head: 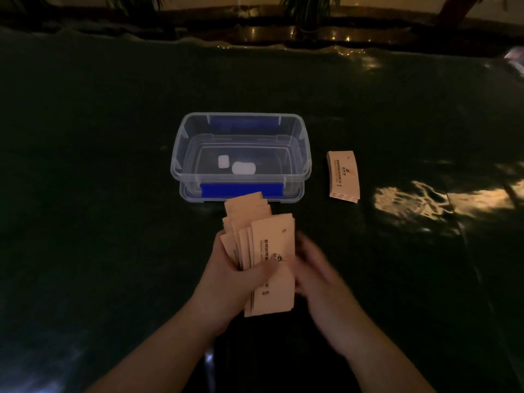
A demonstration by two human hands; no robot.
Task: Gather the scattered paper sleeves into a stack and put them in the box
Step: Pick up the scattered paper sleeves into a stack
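Observation:
My left hand point(226, 282) grips a fanned bundle of tan paper sleeves point(269, 251) with dark print, held just in front of the box. My right hand point(317, 273) is blurred and sits against the bundle's right edge; I cannot tell whether it grips the sleeves. The clear plastic box point(175, 163) with blue latches stands open on its lid in the middle of the table; inside it show only two white patches, which may be labels on its floor. A second, neat stack of sleeves point(343, 175) lies flat on the table to the right of the box.
The table is covered with a dark glossy cloth point(113, 222) with bright light reflections at the right point(411, 202). Plants and a dark ledge run along the far edge.

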